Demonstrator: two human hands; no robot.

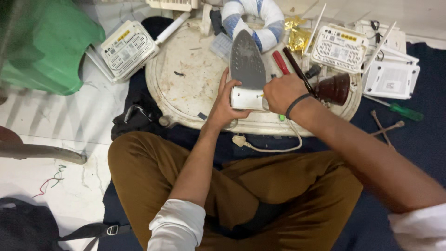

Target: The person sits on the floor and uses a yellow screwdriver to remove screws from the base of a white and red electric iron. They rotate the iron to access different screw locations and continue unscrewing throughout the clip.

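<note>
- Head view: a person sits cross-legged at a round, worn white board, a clothes iron lying soleplate-up between the hands, its rear end toward the body.
- The left hand is partly curled, fingers and thumb clasped round the iron's white rear housing, steadying it.
- The right hand is closed in a fist on a dark-shafted tool, probably a screwdriver; its tip is hidden at the iron's back face.
- Progress, as judged: the iron looks whole, its grey soleplate attached, so the opening-up seems barely begun.
- The soleplate is dull and speckled; a white cord and plug trail just below the left wrist.
- Beyond the right hand lie a red-handled tool and white router boxes.
</note>
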